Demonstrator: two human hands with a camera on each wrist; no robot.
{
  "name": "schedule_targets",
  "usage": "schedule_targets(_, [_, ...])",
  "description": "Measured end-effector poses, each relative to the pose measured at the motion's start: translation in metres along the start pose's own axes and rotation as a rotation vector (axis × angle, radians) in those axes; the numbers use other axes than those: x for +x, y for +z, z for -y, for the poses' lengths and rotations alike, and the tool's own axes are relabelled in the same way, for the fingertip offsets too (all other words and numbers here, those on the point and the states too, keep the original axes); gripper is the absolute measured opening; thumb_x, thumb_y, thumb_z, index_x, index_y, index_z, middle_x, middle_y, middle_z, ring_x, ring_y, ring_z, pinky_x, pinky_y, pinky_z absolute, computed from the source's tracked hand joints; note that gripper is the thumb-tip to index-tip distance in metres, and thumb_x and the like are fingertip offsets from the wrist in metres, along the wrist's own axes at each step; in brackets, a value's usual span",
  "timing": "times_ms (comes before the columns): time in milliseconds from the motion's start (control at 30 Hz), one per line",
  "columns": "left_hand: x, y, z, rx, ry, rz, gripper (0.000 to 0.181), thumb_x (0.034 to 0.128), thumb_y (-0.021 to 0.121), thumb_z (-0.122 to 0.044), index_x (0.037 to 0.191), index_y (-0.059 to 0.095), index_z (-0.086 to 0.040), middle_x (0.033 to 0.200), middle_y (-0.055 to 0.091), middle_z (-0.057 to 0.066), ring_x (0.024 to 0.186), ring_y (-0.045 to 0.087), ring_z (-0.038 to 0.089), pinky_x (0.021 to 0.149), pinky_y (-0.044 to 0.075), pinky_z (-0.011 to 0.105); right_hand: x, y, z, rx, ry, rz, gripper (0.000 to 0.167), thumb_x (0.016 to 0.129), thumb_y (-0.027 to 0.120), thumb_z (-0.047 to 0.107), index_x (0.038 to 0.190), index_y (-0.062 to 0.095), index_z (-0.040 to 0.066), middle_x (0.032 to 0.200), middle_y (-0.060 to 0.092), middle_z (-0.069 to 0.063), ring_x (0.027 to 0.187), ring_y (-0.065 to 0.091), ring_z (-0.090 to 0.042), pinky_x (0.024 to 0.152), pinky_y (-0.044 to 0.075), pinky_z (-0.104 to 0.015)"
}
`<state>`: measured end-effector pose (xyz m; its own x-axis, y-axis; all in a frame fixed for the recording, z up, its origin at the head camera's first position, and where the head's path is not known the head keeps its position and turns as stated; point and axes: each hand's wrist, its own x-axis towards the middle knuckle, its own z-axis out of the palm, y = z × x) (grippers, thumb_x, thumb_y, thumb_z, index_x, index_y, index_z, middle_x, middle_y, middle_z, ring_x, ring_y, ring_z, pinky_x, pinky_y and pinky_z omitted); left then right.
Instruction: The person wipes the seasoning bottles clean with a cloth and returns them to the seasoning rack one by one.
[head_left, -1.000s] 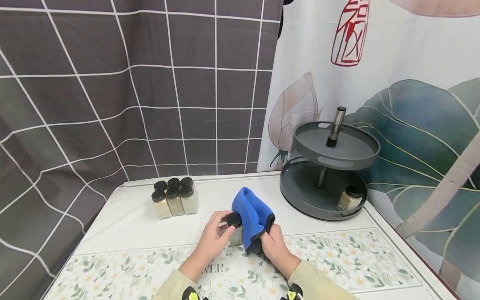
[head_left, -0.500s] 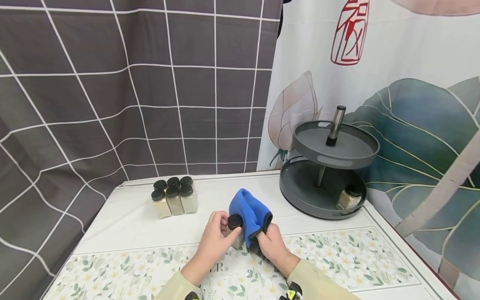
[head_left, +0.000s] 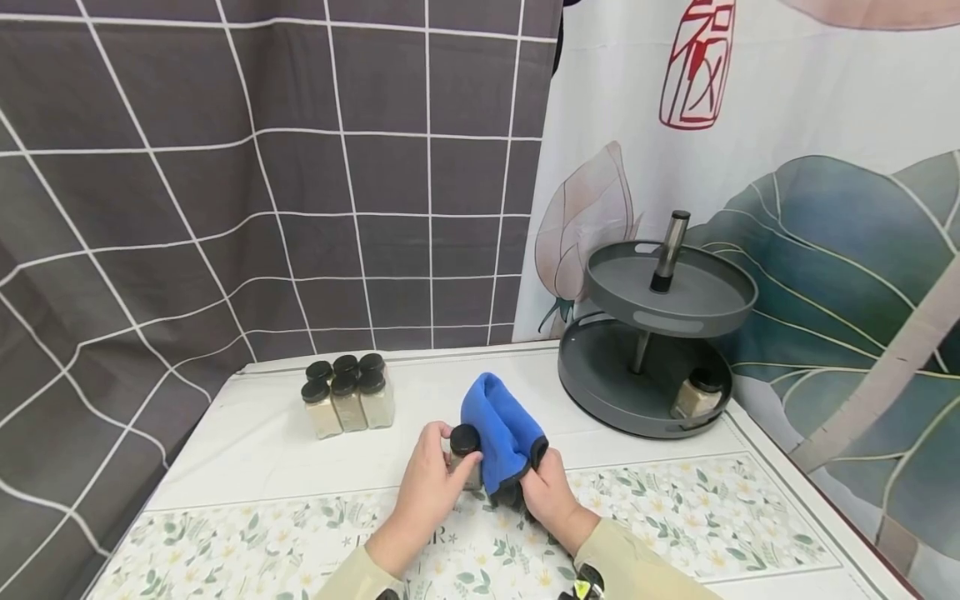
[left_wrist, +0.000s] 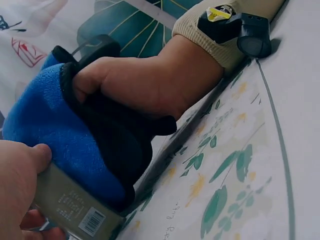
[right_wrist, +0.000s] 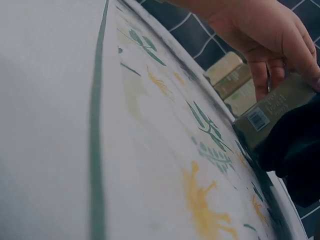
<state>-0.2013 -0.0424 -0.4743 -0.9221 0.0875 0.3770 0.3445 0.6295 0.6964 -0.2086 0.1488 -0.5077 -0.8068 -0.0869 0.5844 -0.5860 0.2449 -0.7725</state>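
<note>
In the head view my left hand (head_left: 429, 487) grips a small square spice jar (head_left: 466, 440) with a black lid, thumb on the near side and fingers behind. My right hand (head_left: 553, 497) holds a blue cloth (head_left: 498, 429) with black edging. The cloth lies against the jar's right side. A barcode label (left_wrist: 92, 221) shows on the jar in the left wrist view, below the cloth's edge. The right wrist view shows the jar (right_wrist: 267, 112) just above the table, tilted, with the cloth's dark side (right_wrist: 295, 145) against it. The right fingertips are hidden in the cloth.
Several similar black-lidded jars (head_left: 347, 404) stand grouped at the table's back left. At the back right is a grey two-tier round rack (head_left: 600, 412), with one jar (head_left: 699, 395) on its lower tier. A floral mat (head_left: 697, 517) covers the table's front.
My left fingers have shifted their grip on the jar, which tilted slightly and came back a little to the left. The cloth has moved slightly left, then back right, still against the jar.
</note>
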Motion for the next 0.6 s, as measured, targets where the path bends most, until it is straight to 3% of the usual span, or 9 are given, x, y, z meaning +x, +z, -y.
schedule_targets(167, [0.002,-0.007,-0.002,0.008,0.018,0.065,0.043,0.0935,0.074,-0.02,0.119,0.043,-0.003,0.087,0.048,0.001,0.071,0.048,0.009,0.065,0.046,0.027,-0.001,0.0,-0.001,-0.056,0.087,0.002,0.023,0.1,0.058,0.007,0.117,0.071,0.0,0.106,0.075,-0.007,0.099,0.069,-0.01,0.093,0.055,-0.031])
schedule_targets(333, [0.002,-0.013,-0.005,0.0,0.017,0.142,0.045,0.0954,0.069,-0.011,0.129,0.042,-0.002,0.109,0.055,0.01,0.085,0.059,0.013,0.075,0.054,0.033,-0.001,-0.001,-0.002,-0.039,-0.072,-0.021,0.028,0.098,0.054,-0.003,0.124,0.065,-0.005,0.113,0.073,-0.014,0.105,0.07,-0.021,0.095,0.055,-0.039])
schedule_targets(467, [0.003,-0.014,-0.004,-0.002,0.025,0.157,0.051,0.0954,0.069,-0.011,0.139,0.043,-0.002,0.126,0.054,0.012,0.093,0.063,0.015,0.081,0.057,0.035,-0.002,-0.001,-0.004,-0.071,-0.033,-0.016,0.024,0.098,0.056,0.002,0.119,0.069,0.0,0.107,0.075,-0.009,0.099,0.07,-0.012,0.092,0.056,-0.031])
schedule_targets(533, [0.003,-0.014,-0.004,0.002,0.029,0.156,0.05,0.0951,0.07,-0.014,0.138,0.046,-0.004,0.124,0.055,0.008,0.091,0.062,0.013,0.08,0.056,0.034,-0.002,-0.001,-0.004,-0.083,-0.027,-0.027,0.023,0.097,0.058,0.003,0.117,0.07,0.0,0.105,0.076,-0.009,0.097,0.07,-0.01,0.091,0.055,-0.028])
schedule_targets(600, [0.004,-0.014,-0.003,0.003,0.027,0.157,0.046,0.0947,0.071,-0.016,0.134,0.049,-0.007,0.116,0.055,0.003,0.087,0.059,0.01,0.076,0.054,0.03,-0.002,-0.002,-0.004,-0.103,-0.084,-0.045,0.024,0.095,0.058,-0.002,0.115,0.07,-0.002,0.102,0.076,-0.011,0.094,0.071,-0.014,0.088,0.057,-0.03])
